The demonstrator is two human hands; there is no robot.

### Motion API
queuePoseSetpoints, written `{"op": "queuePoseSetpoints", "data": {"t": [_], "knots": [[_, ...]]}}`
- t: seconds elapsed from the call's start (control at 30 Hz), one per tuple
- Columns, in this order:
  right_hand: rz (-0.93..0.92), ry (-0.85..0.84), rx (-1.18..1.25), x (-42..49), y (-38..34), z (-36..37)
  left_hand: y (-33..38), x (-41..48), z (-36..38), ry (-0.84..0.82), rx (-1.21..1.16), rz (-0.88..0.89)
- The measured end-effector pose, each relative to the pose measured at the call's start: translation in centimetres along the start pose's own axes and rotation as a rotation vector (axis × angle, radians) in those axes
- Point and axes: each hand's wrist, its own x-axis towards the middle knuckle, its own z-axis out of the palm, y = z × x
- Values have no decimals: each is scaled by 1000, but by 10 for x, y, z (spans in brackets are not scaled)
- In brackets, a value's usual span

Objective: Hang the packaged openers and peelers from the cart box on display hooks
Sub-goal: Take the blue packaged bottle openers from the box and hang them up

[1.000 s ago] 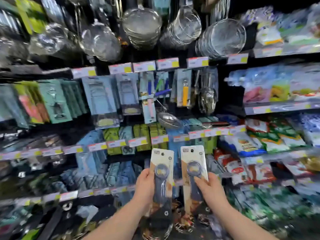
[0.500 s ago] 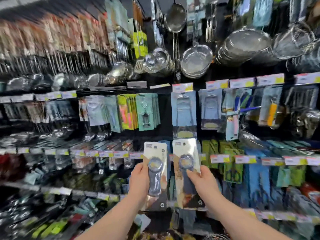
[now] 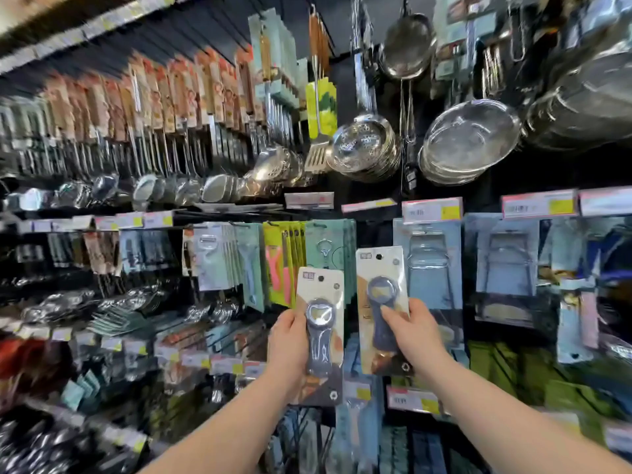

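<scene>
Bare left forearm (right forearm likewise)

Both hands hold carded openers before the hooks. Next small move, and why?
Probably the right hand lifts the right opener pack toward a free hook, hang hole first: it sits higher than the left opener pack in the left hand, and neither hangs yet.

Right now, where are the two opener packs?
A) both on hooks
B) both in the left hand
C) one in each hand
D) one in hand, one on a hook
C: the left hand grips the left opener pack, the right hand grips the right opener pack; neither hangs on a hook.
</scene>
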Motion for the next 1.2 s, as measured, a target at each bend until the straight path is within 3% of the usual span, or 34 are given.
{"op": "queuePoseSetpoints", "data": {"t": [0.37, 0.73, 1.0, 1.2], "knots": [[-82, 44, -7, 118, 6, 36, -3, 106, 43, 40, -97, 47], [-137, 167, -60, 144, 10, 53, -6, 166, 46, -17, -77, 162], [-168, 325, -45, 156, 24, 69, -6, 191, 43, -97, -112, 128], [-117, 312, -47, 179, 29, 71, -10, 196, 46, -141, -174, 145]]}}
